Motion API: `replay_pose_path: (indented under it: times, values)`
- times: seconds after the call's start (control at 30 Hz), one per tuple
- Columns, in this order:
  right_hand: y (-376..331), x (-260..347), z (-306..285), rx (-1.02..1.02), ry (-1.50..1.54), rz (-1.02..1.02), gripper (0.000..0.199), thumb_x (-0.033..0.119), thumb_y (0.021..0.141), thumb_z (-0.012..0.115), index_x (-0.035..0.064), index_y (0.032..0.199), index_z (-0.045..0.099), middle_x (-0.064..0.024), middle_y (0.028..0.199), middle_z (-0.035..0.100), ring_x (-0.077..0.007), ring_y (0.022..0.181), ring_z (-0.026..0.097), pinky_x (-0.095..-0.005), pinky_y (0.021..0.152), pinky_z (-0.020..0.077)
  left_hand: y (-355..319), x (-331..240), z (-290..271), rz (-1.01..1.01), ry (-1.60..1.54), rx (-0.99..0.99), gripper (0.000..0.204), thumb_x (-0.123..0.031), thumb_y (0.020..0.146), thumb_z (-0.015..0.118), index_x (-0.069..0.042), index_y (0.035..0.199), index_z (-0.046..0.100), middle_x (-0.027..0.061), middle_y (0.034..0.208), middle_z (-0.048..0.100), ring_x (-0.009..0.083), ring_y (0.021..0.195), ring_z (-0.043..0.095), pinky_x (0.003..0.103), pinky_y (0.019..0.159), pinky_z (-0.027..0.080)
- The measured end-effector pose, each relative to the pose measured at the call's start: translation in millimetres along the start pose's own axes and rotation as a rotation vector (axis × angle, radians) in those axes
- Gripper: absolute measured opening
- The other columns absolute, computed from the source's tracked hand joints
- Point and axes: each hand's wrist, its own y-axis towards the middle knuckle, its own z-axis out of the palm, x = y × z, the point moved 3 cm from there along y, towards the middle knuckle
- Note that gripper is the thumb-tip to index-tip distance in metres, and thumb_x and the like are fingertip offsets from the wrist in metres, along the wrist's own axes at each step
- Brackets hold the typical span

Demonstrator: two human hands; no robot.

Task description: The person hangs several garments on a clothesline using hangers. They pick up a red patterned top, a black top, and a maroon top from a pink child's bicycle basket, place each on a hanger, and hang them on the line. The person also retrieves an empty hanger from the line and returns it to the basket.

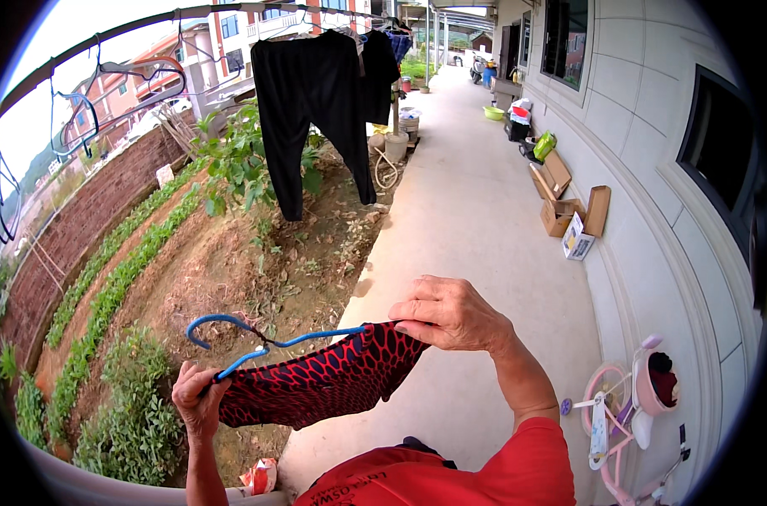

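- Looks like fitting a patterned garment [324,384] onto a blue hanger [303,338]; apparently partway, not yet hung on the rail [190,13].
- Grips with left hand [200,396] at the hanger's left end, thumb and fingers curled tight round hanger and fabric edge together.
- Pinches the garment's far right corner with right hand [451,312], thumb pressed against bent fingers; cannot tell if also holding the hanger's tip, hidden by cloth.
- Seems to call next for seating both corners over the hanger's ends, evening out the upper edge, then bringing the hook [219,318] upright for the rail.
- Held in mid-air between both hands, just ahead of the red shirt [518,464], across the border of concrete path [476,194] and soil [194,278].
- Red and near-black, net-like, with dark rounded spots, looking larger toward the right; thin, soft, probably stretchy.
- Drawn out lengthwise along the top, gently sagging and creased below; cannot tell exact kind of garment.
- Note black trousers [308,93] hung from the rail ahead, with bare hangers [160,63] farther left.
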Motion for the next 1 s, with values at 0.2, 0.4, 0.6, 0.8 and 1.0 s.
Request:
replay_pose_path:
  times: [0.2,0.4,0.6,0.8,1.0]
  values:
    - [-5.5,-14.1,13.3,0.223,0.146,0.106,0.017,0.008,0.069,0.068,0.007,0.085,0.061,-0.0057,0.061,0.051,-0.0235,0.053,0.051,-0.0339,0.045,0.0397,0.7,-0.3,7.6,0.003,0.002,0.116,0.014,-0.009,0.062,0.074,-0.007,0.074,0.067,0.0006,0.057,0.051,0.0165,0.056,0.038,0.031,0.055,0.029]
    - [-9.8,-19.9,-0.7,0.337,0.294,0.147,0.014,0.002,0.066,0.067,0.0007,0.079,0.062,-0.0108,0.057,0.057,-0.0226,0.045,0.054,-0.0294,0.045,0.0424,4.0,-16.3,12.3,0.076,0.208,0.11,0.018,-0.035,0.072,0.071,-0.02,0.081,0.068,-0.0052,0.076,0.056,0.0163,0.081,0.052,0.037,0.073,0.037]
    - [9.2,-21.1,-19.2,0.236,0.332,-0.062,0.021,-0.003,0.077,0.06,-0.0001,0.097,0.063,-0.0172,0.07,0.061,-0.029,0.057,0.058,-0.0363,0.053,0.0452,3.9,-44.2,12.9,0.016,0.391,-0.006,0.017,-0.033,0.073,0.07,-0.02,0.084,0.066,-0.0043,0.09,0.056,0.0194,0.091,0.052,0.039,0.08,0.037]
    - [-7.9,-40.8,16.3,0.675,0.503,0.014,0.019,0.003,0.079,0.059,0.0009,0.098,0.063,-0.0194,0.081,0.063,-0.0321,0.074,0.063,-0.0374,0.065,0.0492,-64.5,-32.2,51.3,-0.478,0.288,0.444,0.021,-0.038,0.077,0.065,-0.019,0.086,0.065,-0.0025,0.088,0.058,0.0182,0.09,0.054,0.038,0.077,0.039]
    - [2.3,-51.6,40.5,0.647,0.759,0.124,0.016,0.004,0.08,0.06,-0.001,0.095,0.062,-0.0166,0.076,0.064,-0.0252,0.068,0.063,-0.031,0.063,0.0486,-59.1,-46.3,24.1,-0.495,0.302,0.08,0.02,-0.033,0.077,0.068,-0.015,0.084,0.067,-0.0012,0.093,0.059,0.02,0.092,0.055,0.036,0.079,0.042]
